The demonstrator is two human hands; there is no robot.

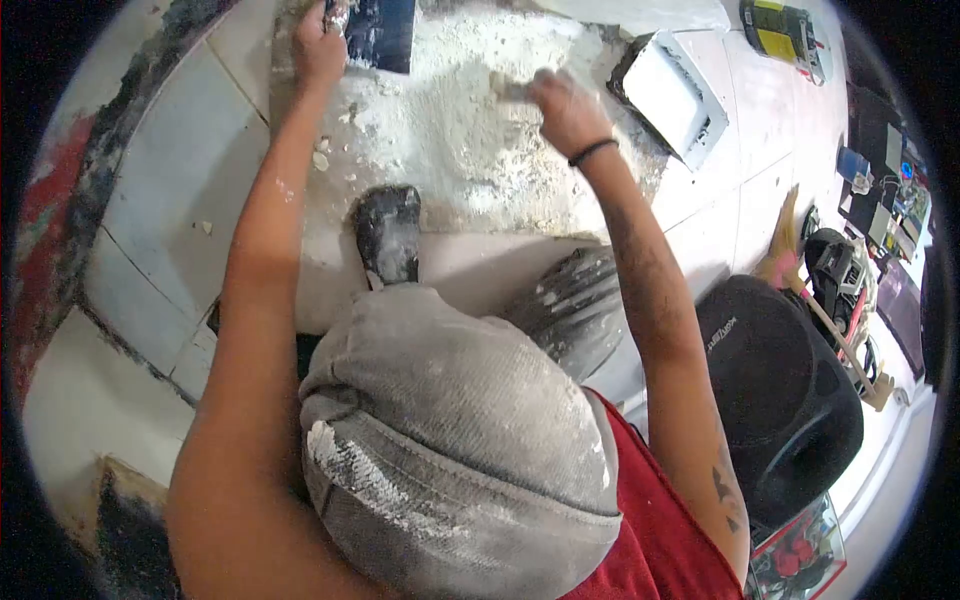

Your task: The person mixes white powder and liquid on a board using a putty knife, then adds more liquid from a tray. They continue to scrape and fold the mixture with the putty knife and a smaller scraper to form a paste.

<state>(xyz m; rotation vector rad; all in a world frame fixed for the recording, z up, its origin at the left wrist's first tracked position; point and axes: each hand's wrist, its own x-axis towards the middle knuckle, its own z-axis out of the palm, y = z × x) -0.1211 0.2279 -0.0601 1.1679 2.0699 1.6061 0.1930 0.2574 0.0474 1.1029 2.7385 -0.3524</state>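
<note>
White plaster powder lies in a broad heap (470,140) on the tiled floor (170,170), filling the view from 11 to 1 o'clock. The left hand (320,45), at 11 o'clock, is clenched around the handle of a wide scraper (382,35), whose dark blade stands at the far left edge of the heap; held that way, it seems to act as a wall against the loose powder. The right hand (565,110), at 12 to 1 o'clock with a black wristband (592,151) behind it, is closed on a small powder-coated tool (508,90), its tip sunk in the heap; what kind of tool it is I cannot tell. Both arms reach forward over a dust-grey knee (450,430), and a dusted black shoe (388,235) rests right at the heap's near edge, so the body crouches close against the powder. At 1 o'clock a white tray (672,95) sits tilted just beside the heap's right edge, near the right hand. A black speaker (790,410) crowds the right elbow at 4 o'clock, leaving little room there. Open tile lies toward 9 o'clock, bounded by a dark, crumbled floor edge (120,110).
</note>
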